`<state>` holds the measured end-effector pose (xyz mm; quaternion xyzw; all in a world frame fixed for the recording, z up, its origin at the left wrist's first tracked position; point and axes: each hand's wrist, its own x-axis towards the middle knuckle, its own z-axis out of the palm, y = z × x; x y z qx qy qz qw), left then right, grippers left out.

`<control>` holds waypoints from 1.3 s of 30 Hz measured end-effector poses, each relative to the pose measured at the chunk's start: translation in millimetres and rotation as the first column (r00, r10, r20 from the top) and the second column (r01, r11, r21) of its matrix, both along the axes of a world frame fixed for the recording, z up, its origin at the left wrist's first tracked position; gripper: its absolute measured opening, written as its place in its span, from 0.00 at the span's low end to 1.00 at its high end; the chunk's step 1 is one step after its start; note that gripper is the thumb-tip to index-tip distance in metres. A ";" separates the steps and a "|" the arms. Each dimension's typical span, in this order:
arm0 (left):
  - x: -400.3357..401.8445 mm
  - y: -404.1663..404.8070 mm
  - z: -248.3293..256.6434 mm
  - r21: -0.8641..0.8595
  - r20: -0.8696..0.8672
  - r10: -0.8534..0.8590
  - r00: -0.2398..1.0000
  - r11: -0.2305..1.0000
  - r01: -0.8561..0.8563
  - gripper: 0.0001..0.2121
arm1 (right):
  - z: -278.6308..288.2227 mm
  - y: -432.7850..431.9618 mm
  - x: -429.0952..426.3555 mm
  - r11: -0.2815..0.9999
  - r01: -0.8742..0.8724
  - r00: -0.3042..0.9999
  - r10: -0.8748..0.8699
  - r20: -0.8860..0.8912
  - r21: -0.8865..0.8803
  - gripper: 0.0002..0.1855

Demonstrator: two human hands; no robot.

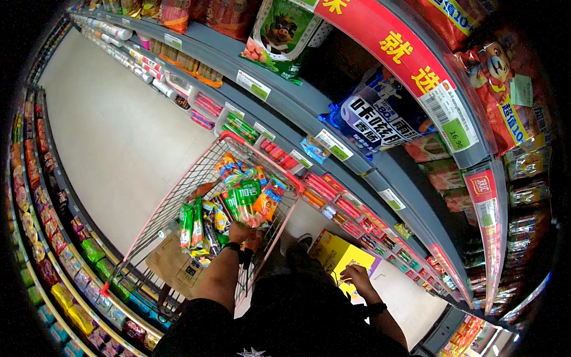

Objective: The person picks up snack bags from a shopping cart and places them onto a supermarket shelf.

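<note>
A wire shopping cart (pixel 178 178) with pink rails stands before me, heaped with packaged snacks. My left hand (pixel 240 233) reaches into it and touches the lower end of a green-and-white sausage packet (pixel 246 196); whether the fingers grip it I cannot tell. Beside that packet lies an orange-and-blue snack bag (pixel 270 199), and further left are green packets (pixel 192 223). A brown paper bag (pixel 171 263) lies at the cart's near left part. My right hand (pixel 354 274) hangs with bent, spread fingers above a yellow carton (pixel 345 254), holding nothing that I can see.
Store shelves (pixel 308 134) with packed sausages curve along the right, price tags on their edges. A blue sausage bag (pixel 379 116) sits on one shelf. Snack shelves (pixel 58 250) line the left side. Pale floor (pixel 107 107) runs between them. My shoe (pixel 305 241) is beside the yellow carton.
</note>
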<state>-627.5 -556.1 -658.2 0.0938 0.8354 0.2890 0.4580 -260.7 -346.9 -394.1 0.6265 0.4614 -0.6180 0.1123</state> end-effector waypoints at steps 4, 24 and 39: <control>-6.8 15.9 52.8 -0.021 -0.013 0.093 0.996 0.995 -0.093 0.21 | 1.7 -6.9 -0.1 1.000 -0.012 1.000 0.012 -0.014 -0.006 0.15; -21.0 53.8 203.3 0.650 0.249 0.016 0.968 0.739 -0.179 0.13 | -15.3 -6.6 -23.2 0.957 -0.236 0.929 0.274 -0.248 0.171 0.15; 143.8 140.6 438.8 0.785 -0.281 -0.862 0.421 0.046 0.618 0.05 | 88.3 11.4 -21.6 0.865 0.158 0.372 -0.499 -0.783 -0.476 0.32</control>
